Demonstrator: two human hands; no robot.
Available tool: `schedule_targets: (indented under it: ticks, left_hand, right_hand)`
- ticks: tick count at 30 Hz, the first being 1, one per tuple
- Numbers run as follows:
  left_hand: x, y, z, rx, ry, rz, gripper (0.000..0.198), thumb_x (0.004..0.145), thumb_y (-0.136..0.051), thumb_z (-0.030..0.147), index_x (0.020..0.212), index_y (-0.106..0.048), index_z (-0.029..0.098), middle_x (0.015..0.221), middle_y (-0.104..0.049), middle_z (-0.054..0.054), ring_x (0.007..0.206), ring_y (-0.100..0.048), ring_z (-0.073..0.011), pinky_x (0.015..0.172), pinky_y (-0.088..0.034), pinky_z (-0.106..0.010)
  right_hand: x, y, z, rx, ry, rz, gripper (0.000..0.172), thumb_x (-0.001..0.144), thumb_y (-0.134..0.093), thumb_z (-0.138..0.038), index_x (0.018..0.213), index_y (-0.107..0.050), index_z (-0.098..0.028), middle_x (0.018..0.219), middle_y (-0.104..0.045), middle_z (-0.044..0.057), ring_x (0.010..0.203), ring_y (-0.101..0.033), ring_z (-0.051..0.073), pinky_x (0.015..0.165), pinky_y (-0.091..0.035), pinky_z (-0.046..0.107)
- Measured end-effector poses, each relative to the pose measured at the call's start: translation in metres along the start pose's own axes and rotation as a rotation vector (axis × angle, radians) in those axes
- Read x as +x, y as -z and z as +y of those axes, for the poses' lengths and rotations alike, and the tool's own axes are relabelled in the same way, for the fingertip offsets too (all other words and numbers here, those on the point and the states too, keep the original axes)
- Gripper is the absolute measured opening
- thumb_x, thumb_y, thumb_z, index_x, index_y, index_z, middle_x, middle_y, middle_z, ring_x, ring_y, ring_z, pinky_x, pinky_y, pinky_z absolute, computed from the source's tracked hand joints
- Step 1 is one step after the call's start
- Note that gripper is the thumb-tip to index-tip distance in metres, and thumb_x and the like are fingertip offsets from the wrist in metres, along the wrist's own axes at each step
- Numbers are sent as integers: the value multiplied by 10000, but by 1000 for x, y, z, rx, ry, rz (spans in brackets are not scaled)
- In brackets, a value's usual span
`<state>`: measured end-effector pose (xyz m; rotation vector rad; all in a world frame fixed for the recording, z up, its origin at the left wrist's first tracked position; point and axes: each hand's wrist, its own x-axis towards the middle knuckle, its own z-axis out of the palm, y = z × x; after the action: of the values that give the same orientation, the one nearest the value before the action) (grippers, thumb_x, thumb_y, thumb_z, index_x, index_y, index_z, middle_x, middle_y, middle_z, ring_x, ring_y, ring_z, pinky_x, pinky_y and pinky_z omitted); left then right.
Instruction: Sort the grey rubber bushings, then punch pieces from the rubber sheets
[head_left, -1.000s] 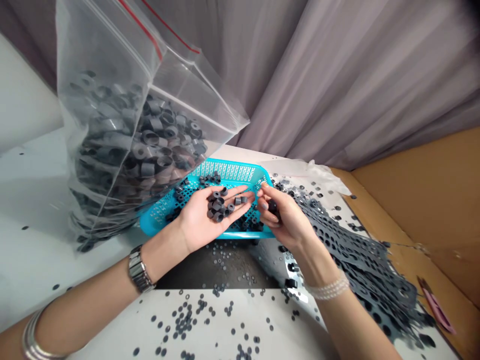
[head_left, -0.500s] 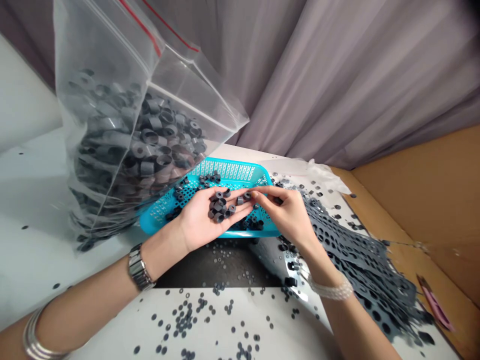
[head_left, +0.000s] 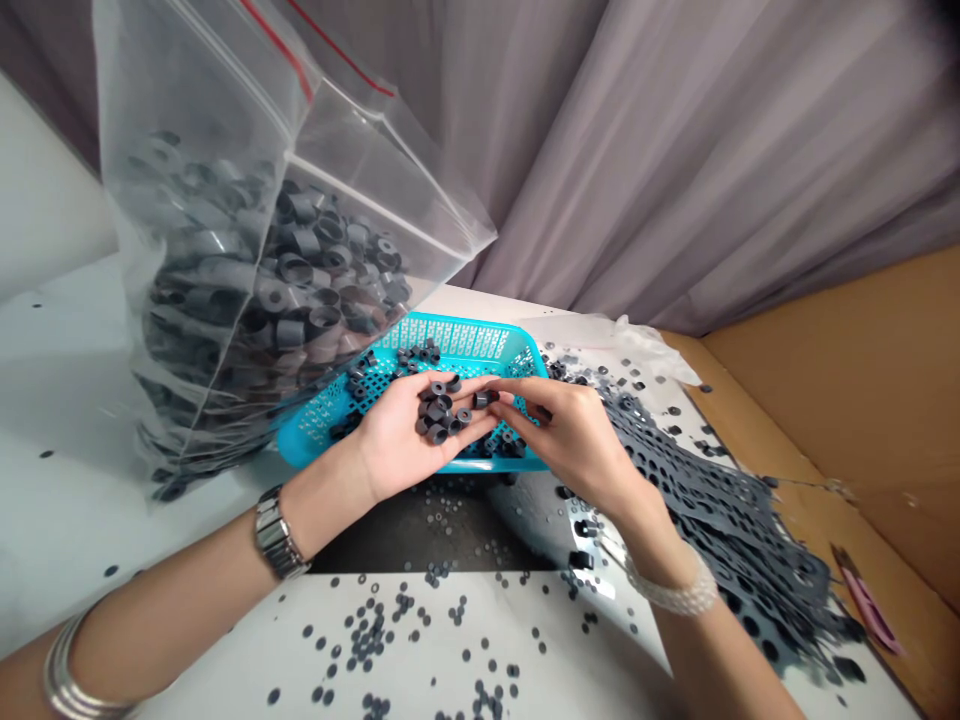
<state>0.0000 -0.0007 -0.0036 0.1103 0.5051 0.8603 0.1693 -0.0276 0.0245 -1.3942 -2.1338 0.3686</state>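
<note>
One bulging bag (head_left: 300, 255) partly hides the basket (head_left: 459, 338) below the left hand (head_left: 397, 437).

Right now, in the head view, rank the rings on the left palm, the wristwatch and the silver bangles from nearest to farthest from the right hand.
From the right hand:
1. Dark rings, just to its left, resting on the open left hand.
2. Wristwatch, farther left, around that wrist.
3. Silver bangles, farthest, toward the picture's lower-left corner.
</note>
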Motion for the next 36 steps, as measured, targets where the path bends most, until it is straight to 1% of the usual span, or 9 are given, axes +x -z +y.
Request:
schedule_targets:
  ticks: [2,4,7,10,14,21,28,31,36]
  left_hand:
    - [0,0,0,-18,0,-5,308,870,-408,116,1105,-567,-4,924,-694,-176,1015,-648,-292,942,-513,-424]
    - [1,0,0,-40,21,-18,361,873,-393,129,1161,-538,-34,985,-686,-204,1062,-628,-299,940,-515,-409]
    - [2,2,0,-45,53,-44,441,877,-376,153,1246,-483,-63,1066,-667,-231,1121,-594,-313,934,-518,-396]
    - [2,3,0,-38,59,-64,478,871,-390,161,1284,-453,-71,1116,-651,-240,1153,-571,-319,945,-510,-393]
    - [1,2,1,-43,44,-77,478,879,-373,156,1298,-443,-61,1097,-661,-234,1141,-582,-307,951,-502,-401]
    - [1,0,1,-29,8,-38,478,887,-365,134,1324,-414,-54,894,-709,-163,920,-683,-232,979,-479,-402]
    - [-1,-2,0,-15,50,-39,507,877,-357,164,1334,-403,-51,1215,-597,-259,1162,-570,-295,979,-477,-377]
    - [-1,-2,1,-6,45,-47,511,875,-357,163,1340,-403,-43,1264,-566,-257,1181,-555,-292,994,-466,-378]
    - [-1,-2,0,-4,44,-40,509,881,-354,173,1346,-405,-27,1288,-553,-243,1198,-543,-283,1013,-449,-381]
  right_hand:
    - [1,-3,5,110,-96,50,175,837,-611,-243,961,-725,-196,593,-532,-18,511,-374,91,519,-321,258]
    - [3,-4,11,398,-256,60,155,816,-643,-303,902,-711,-193,509,-379,-61,462,-281,77,447,-244,239]
    - [5,-3,18,994,-473,-64,167,780,-683,-353,802,-645,-191,504,-225,-103,434,-128,54,387,-121,210]
    - [6,0,22,1308,-560,-147,213,737,-737,-305,702,-570,-179,538,-185,-109,454,-66,43,374,-72,188]
    - [5,-2,22,1328,-580,-181,225,750,-732,-305,687,-562,-172,529,-179,-110,452,-72,40,375,-78,186]
    - [3,-9,15,947,-553,-88,210,745,-729,-332,838,-656,-157,492,-292,-99,421,-150,39,389,-87,224]
    - [5,0,19,1488,-547,-58,141,760,-546,-294,671,-484,-203,541,-197,-85,446,-83,80,362,-97,213]
    - [5,-3,20,1564,-548,-53,121,764,-490,-286,671,-478,-209,531,-213,-75,440,-89,89,357,-109,209]
    - [6,-11,17,1618,-561,-34,251,823,-483,-293,601,-434,-189,575,-326,-52,428,-131,66,349,-108,198]
